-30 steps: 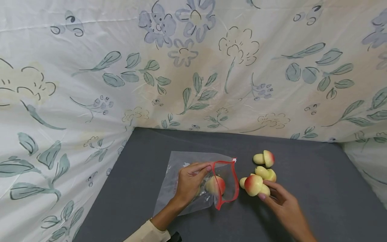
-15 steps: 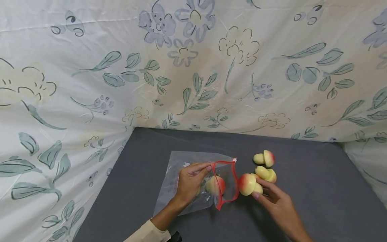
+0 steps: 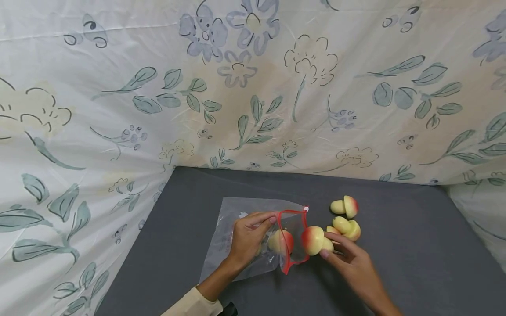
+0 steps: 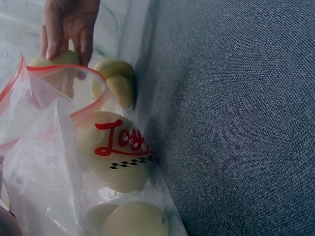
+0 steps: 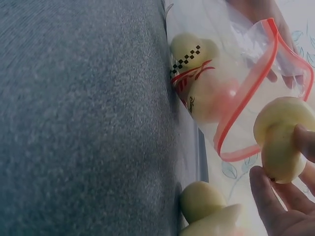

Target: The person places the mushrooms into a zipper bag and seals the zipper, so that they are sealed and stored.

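A clear zip bag (image 3: pixel 229 215) with a red zip edge lies on the table, its mouth held apart toward the right. My left hand (image 3: pixel 250 239) pinches the upper edge of the mouth between thumb and fingers. Inside rest several pale yellow toy mushrooms, one with a red-tinged cap (image 3: pixel 278 242); red lettering on the plastic partly covers them in the left wrist view. My right hand (image 3: pixel 352 261) grips another toy mushroom (image 3: pixel 313 240) by its stem, cap leading, at the bag's mouth. In the right wrist view this mushroom (image 5: pixel 281 140) is beside the red rim.
To the right of the bag, more yellow-and-red toy mushrooms lie on the table: one at the back (image 3: pixel 345 206), one nearer (image 3: pixel 347 227), and another partly behind the right hand. A floral cloth (image 3: pixel 253 131) hangs behind and along the sides of the dark grey table (image 3: pixel 415 245).
My right hand has carried its toy mushroom leftward from beside the other mushrooms to the bag's mouth. The left hand and the bag have stayed nearly still.
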The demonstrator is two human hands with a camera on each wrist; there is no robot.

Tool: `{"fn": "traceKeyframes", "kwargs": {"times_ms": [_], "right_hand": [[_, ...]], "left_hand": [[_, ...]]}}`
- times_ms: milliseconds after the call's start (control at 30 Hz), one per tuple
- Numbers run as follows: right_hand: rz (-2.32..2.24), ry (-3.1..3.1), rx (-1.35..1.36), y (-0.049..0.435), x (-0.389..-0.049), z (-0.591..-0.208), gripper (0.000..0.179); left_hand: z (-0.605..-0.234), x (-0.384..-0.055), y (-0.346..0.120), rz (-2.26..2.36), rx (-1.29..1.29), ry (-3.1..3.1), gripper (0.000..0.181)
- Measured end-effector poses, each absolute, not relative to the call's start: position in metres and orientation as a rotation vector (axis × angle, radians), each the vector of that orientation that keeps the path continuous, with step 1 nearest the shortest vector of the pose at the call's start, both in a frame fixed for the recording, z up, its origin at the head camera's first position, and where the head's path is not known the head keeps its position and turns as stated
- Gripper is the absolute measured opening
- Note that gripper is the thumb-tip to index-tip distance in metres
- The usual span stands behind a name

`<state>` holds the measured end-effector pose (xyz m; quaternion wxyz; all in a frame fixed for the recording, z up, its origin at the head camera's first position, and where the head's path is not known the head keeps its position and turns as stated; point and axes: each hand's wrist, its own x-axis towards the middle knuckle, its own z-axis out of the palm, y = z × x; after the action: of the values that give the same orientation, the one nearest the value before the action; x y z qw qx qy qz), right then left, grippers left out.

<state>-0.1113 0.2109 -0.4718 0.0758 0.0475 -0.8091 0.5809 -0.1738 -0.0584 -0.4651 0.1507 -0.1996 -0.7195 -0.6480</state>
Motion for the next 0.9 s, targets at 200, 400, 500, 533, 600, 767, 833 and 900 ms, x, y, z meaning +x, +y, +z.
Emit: {"fn": "traceKeyframes", "kwargs": {"times_ms": [200, 400, 500, 533, 600, 767, 833, 900], "right_hand": [[1.713, -2.498, 0.159, 0.205, -0.113, -0.471, 0.043], [1.731, -2.452, 0.26, 0.2, -0.112, -0.475, 0.043], [1.731, -2.441, 0.28, 0.198, -0.113, -0.477, 0.042], [1.731, -2.439, 0.283, 0.197, -0.114, -0.477, 0.042], [1.73, -2.44, 0.294, 0.196, -0.114, -0.478, 0.042], [1.728, -2.465, 0.303, 0.193, -0.116, -0.478, 0.043], [1.738, -2.48, 0.294, 0.192, -0.116, -0.478, 0.043], [1.753, -2.49, 0.285, 0.191, -0.117, -0.478, 0.044]], "left_hand": [[-0.465, -0.174, -0.058, -1.867, -0.583, -2.05, 0.018], [-0.464, -0.173, -0.057, -1.87, -0.563, -2.064, 0.018], [-0.464, -0.173, -0.057, -1.872, -0.567, -2.061, 0.018], [-0.463, -0.173, -0.057, -1.874, -0.567, -2.059, 0.018], [-0.464, -0.173, -0.056, -1.879, -0.571, -2.055, 0.018], [-0.463, -0.173, -0.055, -1.877, -0.566, -2.058, 0.018], [-0.463, -0.173, -0.055, -1.877, -0.558, -2.061, 0.018], [-0.463, -0.173, -0.055, -1.881, -0.551, -2.062, 0.017]]}}
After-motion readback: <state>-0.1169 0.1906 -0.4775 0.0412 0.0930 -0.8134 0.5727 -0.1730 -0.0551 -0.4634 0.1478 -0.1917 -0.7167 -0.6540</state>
